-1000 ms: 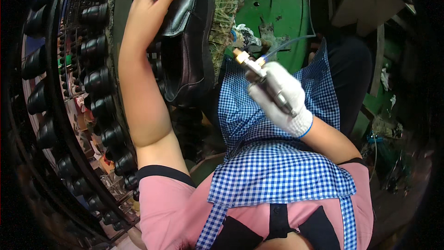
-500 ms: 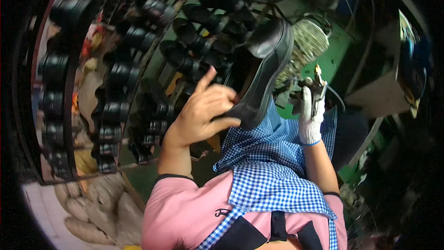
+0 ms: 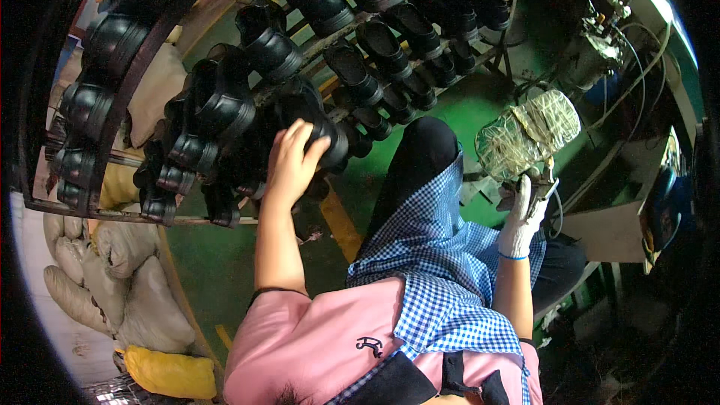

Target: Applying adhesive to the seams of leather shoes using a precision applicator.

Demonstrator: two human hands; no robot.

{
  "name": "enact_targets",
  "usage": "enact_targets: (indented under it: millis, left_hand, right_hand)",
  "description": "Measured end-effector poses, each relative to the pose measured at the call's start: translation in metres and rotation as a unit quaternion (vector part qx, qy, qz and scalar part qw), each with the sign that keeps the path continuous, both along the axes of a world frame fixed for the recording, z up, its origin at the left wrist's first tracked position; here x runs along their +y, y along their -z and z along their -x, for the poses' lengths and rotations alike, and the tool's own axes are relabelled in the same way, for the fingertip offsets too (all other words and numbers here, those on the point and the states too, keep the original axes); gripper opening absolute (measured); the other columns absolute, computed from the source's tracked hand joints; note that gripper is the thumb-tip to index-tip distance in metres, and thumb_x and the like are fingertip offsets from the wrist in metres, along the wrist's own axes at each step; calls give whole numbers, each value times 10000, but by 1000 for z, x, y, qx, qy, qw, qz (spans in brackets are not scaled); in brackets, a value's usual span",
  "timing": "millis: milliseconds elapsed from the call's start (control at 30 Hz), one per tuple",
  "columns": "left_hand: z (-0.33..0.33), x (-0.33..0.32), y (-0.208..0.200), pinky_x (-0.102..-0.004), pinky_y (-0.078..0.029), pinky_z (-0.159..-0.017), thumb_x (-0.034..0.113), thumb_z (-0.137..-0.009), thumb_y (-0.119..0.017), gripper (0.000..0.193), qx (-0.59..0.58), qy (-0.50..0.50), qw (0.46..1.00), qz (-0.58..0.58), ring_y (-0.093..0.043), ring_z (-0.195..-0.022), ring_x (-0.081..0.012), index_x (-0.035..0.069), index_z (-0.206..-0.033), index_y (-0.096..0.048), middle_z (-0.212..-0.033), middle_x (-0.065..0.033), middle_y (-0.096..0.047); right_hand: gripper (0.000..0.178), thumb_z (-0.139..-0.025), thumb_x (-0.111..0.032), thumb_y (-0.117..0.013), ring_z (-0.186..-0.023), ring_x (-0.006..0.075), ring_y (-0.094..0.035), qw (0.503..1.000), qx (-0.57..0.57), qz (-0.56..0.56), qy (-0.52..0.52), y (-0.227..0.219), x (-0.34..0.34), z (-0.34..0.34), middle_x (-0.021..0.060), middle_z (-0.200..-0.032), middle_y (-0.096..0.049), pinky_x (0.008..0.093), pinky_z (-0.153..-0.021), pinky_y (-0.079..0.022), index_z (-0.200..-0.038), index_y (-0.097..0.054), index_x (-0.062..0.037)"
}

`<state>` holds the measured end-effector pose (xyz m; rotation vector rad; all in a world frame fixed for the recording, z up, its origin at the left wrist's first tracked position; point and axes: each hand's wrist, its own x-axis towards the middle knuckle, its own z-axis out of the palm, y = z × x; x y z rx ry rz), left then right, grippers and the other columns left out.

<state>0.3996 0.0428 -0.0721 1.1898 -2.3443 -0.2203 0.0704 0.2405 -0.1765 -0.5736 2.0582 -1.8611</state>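
Observation:
My bare left hand (image 3: 291, 163) is at the shoe rack, its thumb and fingers closed round the heel end of a black shoe (image 3: 321, 116). The shoe sits among other black shoes, its toe pointing away from me; its far part lies in shadow. On the right, my right hand (image 3: 519, 219) wears a white glove and is closed round a metal spray-gun-like tool (image 3: 541, 189) with a thin hose. Its tip points away from me, close to the near edge of an oblong pad (image 3: 529, 135) wrapped in yellowish strips.
Slanting racks hold several black shoes (image 3: 361, 73) ahead and to the left. Stuffed sacks (image 3: 150, 307) and a yellow bundle (image 3: 171, 372) lie at lower left. A cardboard box (image 3: 611, 234) stands at right, below hoses and a machine (image 3: 600, 45). My knee (image 3: 431, 142) juts forward.
The black shoe has gone from in front of me to the rack on the left, with my left hand at its heel. My right hand keeps the tool. The view has shifted.

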Motion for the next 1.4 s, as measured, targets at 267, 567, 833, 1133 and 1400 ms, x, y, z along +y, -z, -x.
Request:
enact_targets:
  millis: [267, 567, 833, 1133, 1400]
  left_hand:
    - [-13, -72, 96, -511, -427, -1065, 248, -876, -752, 445, 8, -82, 994, 78, -579, -1168, -378, 55, -1256, -623, -1223, -170, -612]
    - [-89, -34, 93, -611, -249, -1175, 395, -856, -758, 403, -218, -215, 949, 75, -561, -1219, -322, 49, -1045, -670, -1167, -136, -665]
    - [-29, 68, -35, -368, -482, -958, 140, -812, -859, 534, 192, 5, 976, -101, -610, -1095, -261, -89, -1201, -573, -1154, -179, -648]
    - [154, 37, -73, -547, -358, -1130, 260, -792, -820, 315, -10, 459, 888, -7, -616, -922, -298, 37, -798, -597, -893, -87, -628]
    - [206, 54, -29, -545, -413, -1102, 129, -798, -806, 327, -51, 481, 875, -6, -602, -1118, -339, 47, -1050, -615, -1135, -124, -607]
  right_hand:
    - [686, -990, -259, -619, -966, 192, -641, 998, -47, -39, -20, -3, 7, 4, 122, -1281, -627, 317, -728, -562, -1605, -314, -227]
    - [657, -979, -253, -659, -912, 165, -647, 994, 83, -65, -11, 14, 2, 3, 97, -1188, -631, 290, -703, -550, -1536, -368, -61]
    - [675, -946, -161, -670, -792, 164, -649, 993, 72, -90, -25, 28, 2, 18, 101, -1114, -636, 295, -589, -545, -1536, -352, -81]
    - [533, -1027, -187, -562, -764, 135, -651, 992, 108, -44, -43, 5, 15, 7, 112, -1100, -663, 280, -640, -557, -1523, -420, -55]
    - [283, -1019, -130, -559, -745, 64, -597, 989, 132, -38, -52, -9, 73, 8, 29, -929, -622, 219, -647, -524, -1279, -597, -25]
